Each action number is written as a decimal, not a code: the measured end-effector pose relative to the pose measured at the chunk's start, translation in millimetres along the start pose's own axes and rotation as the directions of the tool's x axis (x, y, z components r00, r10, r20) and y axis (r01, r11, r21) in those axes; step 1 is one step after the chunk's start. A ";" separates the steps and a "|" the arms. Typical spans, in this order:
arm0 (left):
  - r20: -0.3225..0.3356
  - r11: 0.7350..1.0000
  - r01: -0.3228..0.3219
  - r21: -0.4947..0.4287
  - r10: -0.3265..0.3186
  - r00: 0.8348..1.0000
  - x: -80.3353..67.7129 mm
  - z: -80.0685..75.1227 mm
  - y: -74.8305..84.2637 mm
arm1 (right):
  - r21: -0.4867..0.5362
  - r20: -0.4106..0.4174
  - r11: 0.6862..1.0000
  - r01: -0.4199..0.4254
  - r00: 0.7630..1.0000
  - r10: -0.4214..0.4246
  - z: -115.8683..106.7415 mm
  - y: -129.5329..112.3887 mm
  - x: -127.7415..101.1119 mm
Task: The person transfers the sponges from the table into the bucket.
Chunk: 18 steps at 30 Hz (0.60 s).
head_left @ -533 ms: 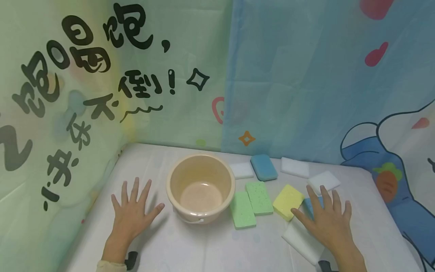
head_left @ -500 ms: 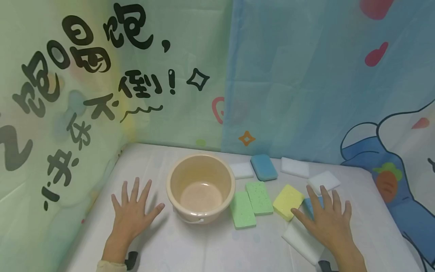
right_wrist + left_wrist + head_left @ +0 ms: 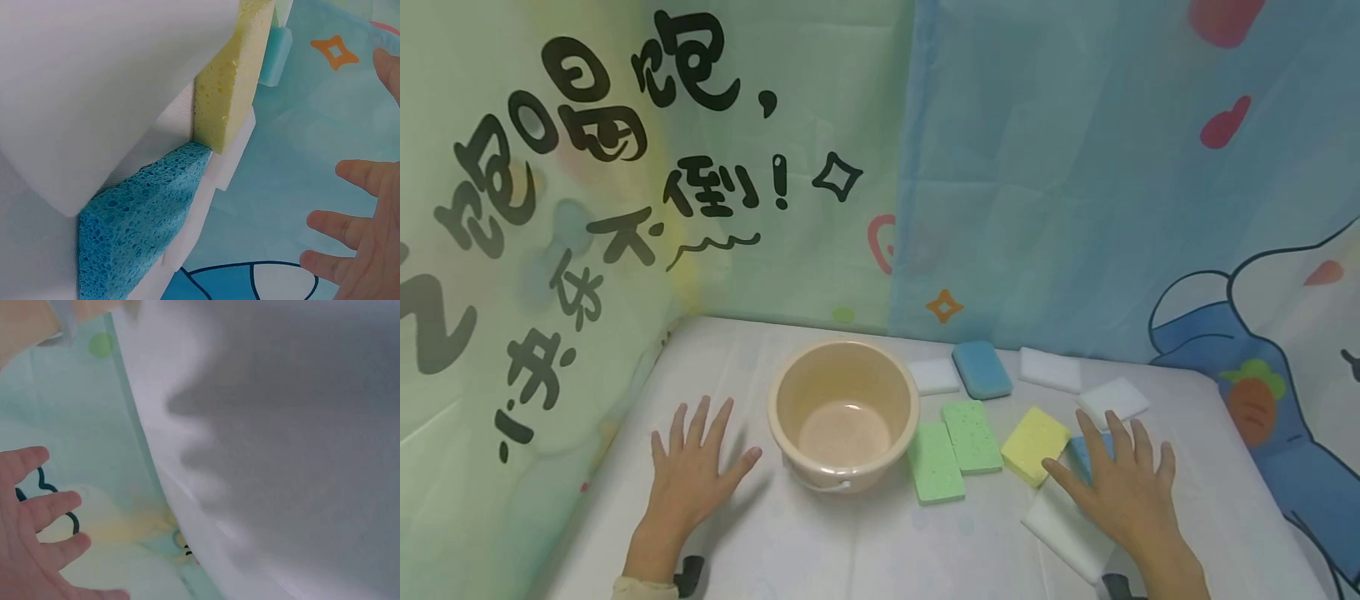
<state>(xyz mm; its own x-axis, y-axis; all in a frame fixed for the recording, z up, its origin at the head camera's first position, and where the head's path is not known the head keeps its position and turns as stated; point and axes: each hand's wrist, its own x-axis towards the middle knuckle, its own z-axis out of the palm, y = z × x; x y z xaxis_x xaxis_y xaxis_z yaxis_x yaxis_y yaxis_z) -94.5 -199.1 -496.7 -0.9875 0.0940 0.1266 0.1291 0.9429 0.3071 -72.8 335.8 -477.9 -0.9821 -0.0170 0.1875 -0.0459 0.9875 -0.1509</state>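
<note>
My left hand (image 3: 688, 479) hovers over the table to the left of a beige bucket (image 3: 790, 450), its fingers spread and nothing in its grasp. The bucket stands upright with nothing inside. On the right, my right hand (image 3: 1123, 492) is held with fingers apart above a porous blue sponge (image 3: 144, 219), partly hiding it in the head view. Close by that hand lie a yellow sponge (image 3: 1036, 446) and a white sponge block (image 3: 1067, 529). Two green sponges (image 3: 936, 467) lie between the bucket and the yellow one.
Along the back of the table (image 3: 850, 550) lie a smooth blue sponge (image 3: 982, 370) and several white blocks (image 3: 1051, 369). Printed cloth hangings (image 3: 1037, 167) rise behind the table and on its left side.
The left hand's fingers have shifted very slightly. The view has moved a touch; the right hand, bucket and sponges stay where they were.
</note>
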 end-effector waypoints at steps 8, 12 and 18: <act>-0.070 0.982 -0.072 -0.174 0.061 0.996 1.8 1.3 3.8 | 0.002 0.036 1.000 -0.014 0.999 0.014 -3.2 -3.4 2.2; -0.117 0.959 -0.118 -0.258 0.091 0.989 3.9 -2.4 10.8 | 0.015 0.039 1.000 -0.010 0.999 0.010 -5.2 -6.3 3.4; -0.140 0.920 -0.157 -0.359 0.114 0.984 7.9 -9.1 22.9 | 0.030 0.045 1.000 -0.002 0.999 0.001 -7.7 -11.2 5.9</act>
<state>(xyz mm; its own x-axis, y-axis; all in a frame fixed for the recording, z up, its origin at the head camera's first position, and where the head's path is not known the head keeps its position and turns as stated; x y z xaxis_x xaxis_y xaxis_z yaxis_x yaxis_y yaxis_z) -98.4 -179.7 -480.1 -0.9440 0.1549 0.2914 0.3067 0.7376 0.6015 -76.7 325.8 -467.7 -0.9893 -0.0234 0.1439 -0.0494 0.9824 -0.1801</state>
